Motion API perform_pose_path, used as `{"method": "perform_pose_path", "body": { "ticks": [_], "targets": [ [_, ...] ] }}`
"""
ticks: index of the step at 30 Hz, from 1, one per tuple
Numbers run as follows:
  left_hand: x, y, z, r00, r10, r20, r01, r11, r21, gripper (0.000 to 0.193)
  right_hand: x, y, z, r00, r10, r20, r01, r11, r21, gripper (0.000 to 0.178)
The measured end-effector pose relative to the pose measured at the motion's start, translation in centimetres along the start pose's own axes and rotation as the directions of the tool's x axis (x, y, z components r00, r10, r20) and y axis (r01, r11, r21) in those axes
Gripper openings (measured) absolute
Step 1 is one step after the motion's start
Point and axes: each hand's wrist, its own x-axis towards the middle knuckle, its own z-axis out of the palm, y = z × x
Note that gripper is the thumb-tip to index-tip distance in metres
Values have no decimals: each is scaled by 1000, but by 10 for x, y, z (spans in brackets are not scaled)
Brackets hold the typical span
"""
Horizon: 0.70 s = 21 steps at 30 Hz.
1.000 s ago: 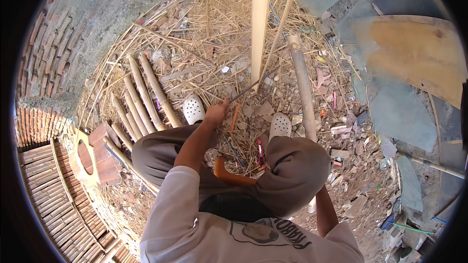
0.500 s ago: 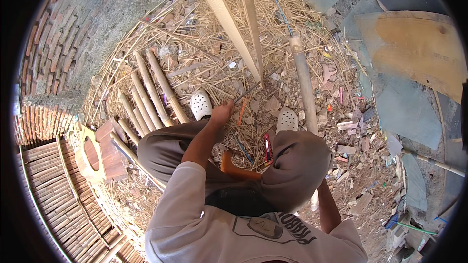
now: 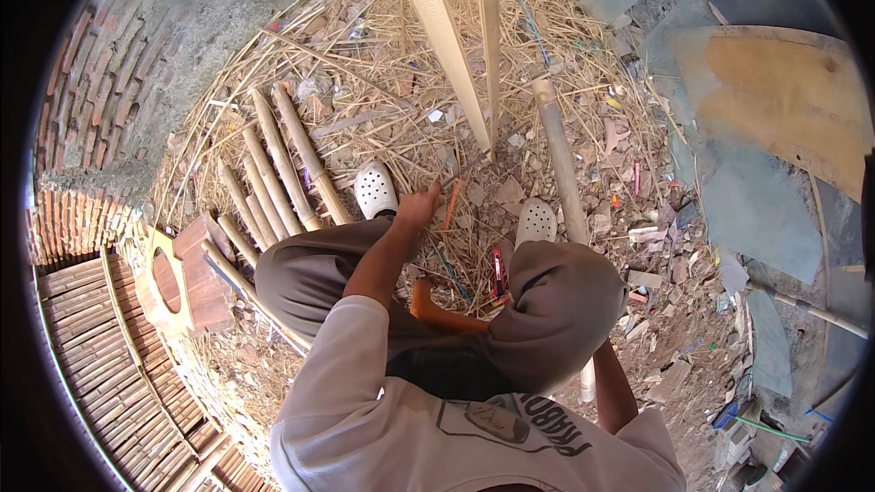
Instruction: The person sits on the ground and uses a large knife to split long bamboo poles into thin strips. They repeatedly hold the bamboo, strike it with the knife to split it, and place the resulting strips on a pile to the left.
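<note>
My left hand (image 3: 420, 206) is closed, reaching down between my knees beside my left shoe. A thin dark blade-like tool (image 3: 467, 169), blurred, runs from it toward the foot of two pale pieces of split bamboo or wood. The wider piece (image 3: 442, 41) and the narrower one (image 3: 489, 55) come close together at their lower ends and spread apart upward. My right forearm (image 3: 616, 392) passes behind my right knee, which hides that hand. A bamboo pole (image 3: 559, 159) runs under the same knee, and its end comes out near that forearm; whether the hand touches it is hidden.
Several cut bamboo lengths (image 3: 283, 164) lie left of my left shoe (image 3: 375, 189). A red cutter (image 3: 499, 273) and an orange object (image 3: 447, 312) are between my legs. Straw and rubble cover the ground. Flat sheets (image 3: 775, 82) lie at right; a brick wall (image 3: 100, 91) rises at left.
The blade-like tool looks fainter and more blurred than before. Both pale pieces have shifted slightly right and up in the picture, while my left hand stays nearly in place.
</note>
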Motion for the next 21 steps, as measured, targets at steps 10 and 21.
{"method": "perform_pose_path", "body": {
  "ticks": [10,21],
  "targets": [
    [4,2,4,1000,1,-8,-1,999,-34,31,-3,0,2,1000,0,-1,0,1000,-26,42],
    [-9,-2,2,1000,0,18,0,1000,1,25,9,-6,0,999,-17,43,18,999,-27,43]
  ]
}}
